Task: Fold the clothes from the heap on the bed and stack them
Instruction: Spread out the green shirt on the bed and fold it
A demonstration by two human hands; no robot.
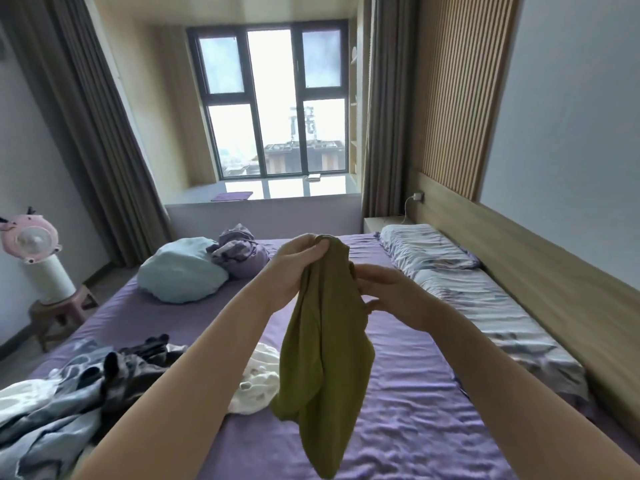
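One olive-green garment (322, 344), soft and thin with a matte knit look, hangs in limp vertical folds above the purple sheet of the bed (415, 427), bunched at the top and widening to rounded lobes at the bottom. The left hand (298, 268) grips its gathered top edge, fingers curled round the cloth, while the right hand (388, 292) pinches the garment's side a little lower, so both hands are clamped on the same piece and close together. The sheet itself is finely wrinkled and smooth-looking. Below the garment lies one crumpled white garment (258, 386) (it seems to have small holes or a lacy weave, though the detail is hard to make out). At the lower left sprawls the heap (69, 393), a tangle of grey, black and pale blue-white fabrics; the number of pieces in it cannot be told. Farther up the bed sit one puffy pale-blue bundle (181, 270) and, touching it, one twisted lilac bundle (239, 254). Two patterned pillows (429, 251) lie end to end along the wooden headboard (540, 271). One pink fan (29, 239) stands on a stool beside the bed.
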